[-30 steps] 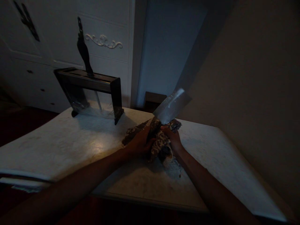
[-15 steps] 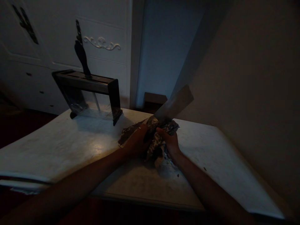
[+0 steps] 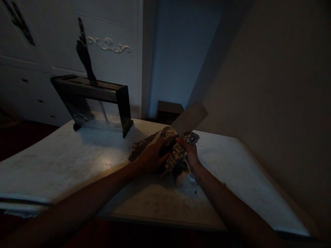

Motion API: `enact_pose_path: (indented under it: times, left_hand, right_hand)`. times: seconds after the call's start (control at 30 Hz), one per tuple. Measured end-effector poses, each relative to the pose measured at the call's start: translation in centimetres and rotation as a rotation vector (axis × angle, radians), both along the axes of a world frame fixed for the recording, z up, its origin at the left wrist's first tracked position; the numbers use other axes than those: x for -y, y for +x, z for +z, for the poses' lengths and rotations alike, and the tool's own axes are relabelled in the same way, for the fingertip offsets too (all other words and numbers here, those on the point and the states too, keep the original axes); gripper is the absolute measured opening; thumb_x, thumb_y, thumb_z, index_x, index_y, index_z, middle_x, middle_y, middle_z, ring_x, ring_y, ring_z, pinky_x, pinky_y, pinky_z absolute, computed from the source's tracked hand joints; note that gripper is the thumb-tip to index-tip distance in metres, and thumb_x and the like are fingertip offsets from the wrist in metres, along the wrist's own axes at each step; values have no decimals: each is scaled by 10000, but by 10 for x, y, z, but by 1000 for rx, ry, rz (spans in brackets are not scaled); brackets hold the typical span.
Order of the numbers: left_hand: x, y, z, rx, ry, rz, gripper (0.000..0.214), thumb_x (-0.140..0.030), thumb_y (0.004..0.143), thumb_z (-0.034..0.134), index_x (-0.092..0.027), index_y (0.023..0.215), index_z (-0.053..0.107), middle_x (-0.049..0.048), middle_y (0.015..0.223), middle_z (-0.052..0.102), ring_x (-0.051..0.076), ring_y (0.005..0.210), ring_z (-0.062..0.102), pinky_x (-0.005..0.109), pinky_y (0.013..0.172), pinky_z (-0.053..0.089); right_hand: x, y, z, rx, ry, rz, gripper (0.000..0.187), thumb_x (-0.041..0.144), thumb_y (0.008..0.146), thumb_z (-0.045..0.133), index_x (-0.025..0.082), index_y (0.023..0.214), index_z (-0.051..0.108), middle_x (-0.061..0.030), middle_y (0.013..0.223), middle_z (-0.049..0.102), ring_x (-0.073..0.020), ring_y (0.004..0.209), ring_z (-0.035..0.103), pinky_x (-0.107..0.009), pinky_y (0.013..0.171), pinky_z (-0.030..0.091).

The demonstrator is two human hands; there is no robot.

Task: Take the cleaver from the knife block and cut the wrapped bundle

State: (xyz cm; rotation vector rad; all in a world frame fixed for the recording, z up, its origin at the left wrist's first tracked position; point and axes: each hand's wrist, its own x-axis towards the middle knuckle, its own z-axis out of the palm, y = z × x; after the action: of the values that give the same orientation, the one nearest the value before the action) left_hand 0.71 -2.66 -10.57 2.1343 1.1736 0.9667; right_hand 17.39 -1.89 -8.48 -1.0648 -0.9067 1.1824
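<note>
A broad cleaver (image 3: 190, 117) points up and to the right, its blade bare and its handle hidden among cloth and hands. My right hand (image 3: 190, 151) is closed around a bunched, dark-and-light patterned cloth (image 3: 177, 151) just below the blade, thumb on top. My left hand (image 3: 153, 156) lies along the left side of the same bundle, fingers curled in over it. What its fingers hold inside the bundle is hidden. More of the cloth spreads out to the left, beyond my left hand.
On the left of the pale table (image 3: 85, 162) stands a clear-walled knife block (image 3: 88, 89) with one black-handled knife (image 3: 84, 60) in it. Behind are a white cabinet (image 3: 108, 65) and a dark box (image 3: 170, 107). A wall (image 3: 258, 86) borders the right side.
The cleaver's blade has lowered slightly and shifted left. My right hand and its part of the cloth have moved a little to the right. The camera view has shifted slightly.
</note>
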Motion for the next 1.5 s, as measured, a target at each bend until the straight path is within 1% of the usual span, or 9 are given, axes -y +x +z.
enact_pose_path:
  times: [0.1, 0.23, 0.4, 0.6, 0.8, 1.07, 1.17, 1.33, 1.5]
  left_hand:
    - [1, 0, 4, -42, -29, 37, 501, -445, 870, 543, -158, 1276, 483, 127, 1125, 668, 267, 978, 649, 383, 837, 510]
    - [7, 0, 11, -180, -68, 113, 503, -385, 810, 578, -134, 1237, 484, 128, 1028, 681, 277, 878, 661, 365, 744, 506]
    - [13, -1, 15, -264, -66, 236, 454, -297, 818, 535, -125, 1236, 493, 173, 1085, 681, 324, 958, 666, 399, 784, 502]
    - [11, -2, 13, -230, -67, 239, 447, -318, 852, 519, -134, 1260, 499, 178, 1148, 669, 326, 1022, 656, 417, 842, 501]
    - [11, -1, 12, -229, -24, 238, 391, -328, 860, 528, -134, 1200, 519, 175, 1088, 675, 311, 975, 655, 406, 822, 497]
    - [12, -1, 17, -266, -46, 343, 330, -284, 864, 470, -114, 1142, 527, 168, 1047, 666, 306, 914, 646, 422, 798, 490]
    - [8, -4, 14, -212, -47, 345, 329, -318, 853, 497, -124, 1109, 568, 144, 992, 683, 296, 873, 650, 416, 786, 495]
    - [0, -8, 9, -28, -51, 351, 305, -342, 818, 569, -154, 1050, 632, 93, 959, 708, 252, 851, 657, 365, 776, 505]
    - [-4, -13, 4, 46, -27, 331, 277, -356, 759, 650, -156, 950, 651, 66, 870, 695, 214, 760, 625, 323, 703, 490]
  right_hand:
    - [-1, -1, -2, -61, 24, 26, 376, 363, 534, 861, 185, 799, 662, -5, 725, 690, -203, 649, 631, -320, 606, 545]
    - [0, -3, -8, -32, 112, 110, 368, 356, 591, 864, 195, 863, 674, -11, 791, 715, -209, 692, 649, -325, 649, 553]
    - [2, -8, -14, 39, 204, 158, 427, 346, 621, 871, 212, 978, 681, -22, 952, 746, -232, 838, 687, -348, 769, 570]
    - [5, -9, -12, 102, 212, 139, 483, 357, 595, 886, 215, 1018, 699, -42, 1014, 752, -278, 937, 698, -410, 864, 569]
    - [6, -8, -10, 105, 258, 106, 492, 320, 598, 888, 228, 1047, 710, -37, 1047, 750, -272, 971, 700, -414, 906, 558]
    - [6, -5, -12, 186, 240, 43, 475, 363, 599, 883, 190, 1006, 711, -63, 1016, 752, -290, 958, 696, -427, 871, 566]
    - [6, -4, -11, 207, 230, 36, 473, 387, 591, 886, 191, 983, 707, -59, 989, 753, -285, 923, 699, -426, 850, 574]
    - [8, -5, -7, 261, 171, 50, 477, 450, 554, 892, 183, 905, 709, -64, 929, 755, -291, 883, 702, -437, 825, 581]
    - [8, -5, -3, 269, 67, 35, 498, 471, 450, 916, 178, 805, 726, -81, 857, 758, -323, 825, 705, -448, 735, 595]
